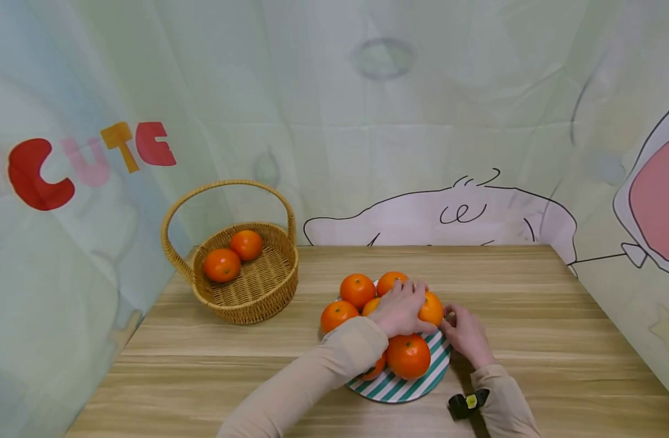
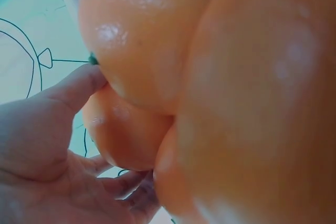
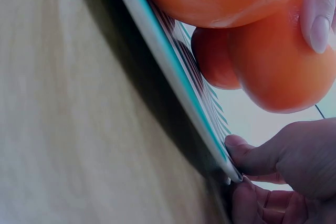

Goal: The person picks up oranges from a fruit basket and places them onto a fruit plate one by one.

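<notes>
A round plate (image 1: 437, 371) with green and white stripes holds several glossy oranges (image 1: 408, 357), some partly hidden by the left arm. My left hand (image 1: 402, 309) reaches over them and grips an orange (image 1: 431, 309) at the plate's right side. In the left wrist view, the thumb and fingers of the left hand (image 2: 58, 156) lie around an orange (image 2: 126, 129) among others. My right hand (image 1: 467, 333) is at the plate's right edge. The right wrist view shows the right hand (image 3: 294, 166) pinching the plate's rim (image 3: 205, 135), thumb on top and fingers below.
A wicker basket (image 1: 257, 311) with a tall handle stands at the left back of the wooden table (image 1: 203, 377). Two oranges (image 1: 222, 265) lie inside it. A printed curtain (image 1: 334, 121) hangs behind and beside the table. A black strap device (image 1: 468, 403) sits at the right wrist.
</notes>
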The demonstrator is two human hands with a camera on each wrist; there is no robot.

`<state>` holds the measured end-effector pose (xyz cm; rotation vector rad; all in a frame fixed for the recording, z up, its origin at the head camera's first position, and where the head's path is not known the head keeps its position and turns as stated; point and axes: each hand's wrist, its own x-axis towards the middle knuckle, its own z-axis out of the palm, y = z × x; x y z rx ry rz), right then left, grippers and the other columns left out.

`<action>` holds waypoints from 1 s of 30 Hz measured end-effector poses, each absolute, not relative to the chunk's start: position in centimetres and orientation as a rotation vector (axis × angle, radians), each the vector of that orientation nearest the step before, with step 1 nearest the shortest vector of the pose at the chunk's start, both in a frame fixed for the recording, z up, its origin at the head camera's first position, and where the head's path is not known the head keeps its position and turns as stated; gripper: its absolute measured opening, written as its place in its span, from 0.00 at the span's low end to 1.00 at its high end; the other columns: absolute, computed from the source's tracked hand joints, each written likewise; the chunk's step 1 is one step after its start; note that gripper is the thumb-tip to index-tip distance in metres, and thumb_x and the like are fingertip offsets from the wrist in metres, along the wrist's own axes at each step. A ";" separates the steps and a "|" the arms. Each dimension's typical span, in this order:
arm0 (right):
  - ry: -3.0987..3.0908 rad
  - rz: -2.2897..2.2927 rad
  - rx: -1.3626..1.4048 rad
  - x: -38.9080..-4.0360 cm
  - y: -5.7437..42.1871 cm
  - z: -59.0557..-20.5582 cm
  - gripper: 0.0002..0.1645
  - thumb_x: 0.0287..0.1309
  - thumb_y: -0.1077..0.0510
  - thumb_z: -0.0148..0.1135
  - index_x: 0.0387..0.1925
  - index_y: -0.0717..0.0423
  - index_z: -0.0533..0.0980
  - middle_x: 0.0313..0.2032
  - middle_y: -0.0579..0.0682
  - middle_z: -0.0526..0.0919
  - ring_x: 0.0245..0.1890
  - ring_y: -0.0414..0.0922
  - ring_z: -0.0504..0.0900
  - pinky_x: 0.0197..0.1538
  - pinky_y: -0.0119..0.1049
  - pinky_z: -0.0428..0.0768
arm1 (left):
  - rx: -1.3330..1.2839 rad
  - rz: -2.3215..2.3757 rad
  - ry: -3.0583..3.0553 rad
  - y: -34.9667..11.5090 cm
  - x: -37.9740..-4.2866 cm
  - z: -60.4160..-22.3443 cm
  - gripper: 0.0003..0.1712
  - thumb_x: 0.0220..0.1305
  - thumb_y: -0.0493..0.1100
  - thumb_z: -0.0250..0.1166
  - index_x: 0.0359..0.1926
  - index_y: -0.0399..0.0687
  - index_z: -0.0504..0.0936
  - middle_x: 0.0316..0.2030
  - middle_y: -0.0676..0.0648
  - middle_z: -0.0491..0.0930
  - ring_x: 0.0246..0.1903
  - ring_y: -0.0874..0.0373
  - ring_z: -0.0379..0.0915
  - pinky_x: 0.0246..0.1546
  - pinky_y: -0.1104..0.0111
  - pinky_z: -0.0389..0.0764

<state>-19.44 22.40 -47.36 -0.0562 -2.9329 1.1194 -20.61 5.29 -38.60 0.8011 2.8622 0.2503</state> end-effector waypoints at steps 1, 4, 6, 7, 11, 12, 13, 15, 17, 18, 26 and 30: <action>-2.933 1.124 -0.058 -19.4 22.4 -47.3 0.11 0.63 0.63 0.60 0.44 0.66 0.76 0.30 0.57 0.81 0.29 0.48 0.74 0.33 0.36 0.70 | 0.801 0.236 2.862 5.3 -20.6 -38.6 0.42 0.61 0.63 0.68 0.69 0.50 0.66 0.60 0.45 0.74 0.54 0.51 0.68 0.61 0.65 0.74; -2.935 1.142 -0.073 -19.5 22.4 -47.4 0.10 0.62 0.63 0.60 0.44 0.66 0.76 0.27 0.55 0.79 0.27 0.47 0.73 0.31 0.35 0.69 | 0.793 0.186 2.860 5.3 -20.5 -38.7 0.42 0.61 0.64 0.67 0.69 0.52 0.66 0.58 0.46 0.75 0.54 0.52 0.66 0.61 0.65 0.72; -2.933 1.144 -0.071 -19.4 22.4 -47.4 0.10 0.63 0.64 0.60 0.44 0.66 0.76 0.27 0.55 0.78 0.26 0.47 0.72 0.31 0.35 0.68 | 0.783 0.161 2.859 5.4 -20.5 -38.7 0.41 0.61 0.65 0.67 0.69 0.53 0.66 0.58 0.47 0.76 0.54 0.53 0.66 0.61 0.65 0.71; -2.933 1.142 -0.072 -19.4 22.3 -47.3 0.10 0.63 0.64 0.60 0.43 0.66 0.76 0.26 0.54 0.78 0.26 0.47 0.72 0.30 0.35 0.68 | 0.778 0.154 2.858 5.4 -20.4 -38.7 0.41 0.61 0.65 0.67 0.69 0.54 0.66 0.58 0.47 0.76 0.55 0.53 0.65 0.62 0.65 0.70; -2.931 1.132 -0.067 -19.4 22.3 -47.3 0.10 0.63 0.64 0.60 0.44 0.66 0.76 0.26 0.54 0.77 0.26 0.47 0.72 0.30 0.35 0.67 | 0.764 0.141 2.854 5.4 -20.3 -38.7 0.42 0.60 0.65 0.68 0.69 0.56 0.66 0.59 0.48 0.76 0.57 0.53 0.65 0.63 0.64 0.68; -2.932 1.132 -0.070 -19.4 22.3 -47.3 0.10 0.63 0.64 0.59 0.44 0.66 0.77 0.26 0.54 0.77 0.26 0.47 0.72 0.30 0.35 0.67 | 0.759 0.140 2.851 5.4 -20.3 -38.7 0.42 0.60 0.65 0.68 0.69 0.56 0.66 0.59 0.49 0.76 0.57 0.53 0.64 0.63 0.64 0.68; -2.933 1.131 -0.072 -19.4 22.3 -47.3 0.10 0.63 0.64 0.59 0.44 0.66 0.77 0.26 0.54 0.77 0.26 0.47 0.72 0.30 0.35 0.67 | 0.754 0.139 2.847 5.5 -20.3 -38.7 0.42 0.60 0.65 0.68 0.70 0.57 0.66 0.60 0.49 0.75 0.58 0.53 0.64 0.64 0.63 0.67; -2.936 1.129 -0.073 -19.5 22.3 -47.3 0.10 0.63 0.64 0.59 0.44 0.66 0.77 0.26 0.54 0.77 0.26 0.47 0.72 0.31 0.35 0.67 | 0.740 0.134 2.835 5.5 -20.3 -38.7 0.42 0.60 0.66 0.68 0.70 0.57 0.65 0.60 0.49 0.75 0.59 0.53 0.63 0.65 0.63 0.66; -2.939 1.125 -0.077 -19.5 22.3 -47.3 0.10 0.63 0.64 0.59 0.44 0.66 0.76 0.27 0.55 0.78 0.26 0.47 0.72 0.31 0.35 0.67 | 0.735 0.123 2.830 5.5 -20.2 -38.8 0.42 0.60 0.66 0.68 0.70 0.58 0.66 0.60 0.49 0.75 0.59 0.53 0.63 0.66 0.62 0.65; -2.941 1.120 -0.079 -19.5 22.3 -47.3 0.10 0.63 0.64 0.59 0.44 0.66 0.76 0.27 0.55 0.78 0.26 0.47 0.72 0.31 0.35 0.67 | 0.734 0.117 2.828 5.6 -20.2 -38.8 0.41 0.60 0.65 0.68 0.69 0.58 0.66 0.59 0.50 0.75 0.59 0.53 0.63 0.66 0.62 0.65; -2.943 1.126 -0.084 -19.6 22.3 -47.4 0.10 0.64 0.64 0.58 0.44 0.65 0.76 0.25 0.53 0.75 0.25 0.46 0.71 0.29 0.35 0.66 | 0.746 0.085 2.837 5.7 -20.4 -38.9 0.35 0.59 0.64 0.69 0.63 0.60 0.70 0.56 0.51 0.76 0.57 0.53 0.64 0.67 0.61 0.64; -2.941 1.118 -0.079 -19.5 22.3 -47.4 0.10 0.64 0.64 0.58 0.44 0.66 0.76 0.25 0.53 0.76 0.25 0.46 0.71 0.29 0.35 0.67 | 0.746 0.105 2.838 5.7 -20.4 -39.0 0.35 0.59 0.63 0.69 0.64 0.60 0.70 0.57 0.51 0.76 0.57 0.53 0.64 0.68 0.61 0.64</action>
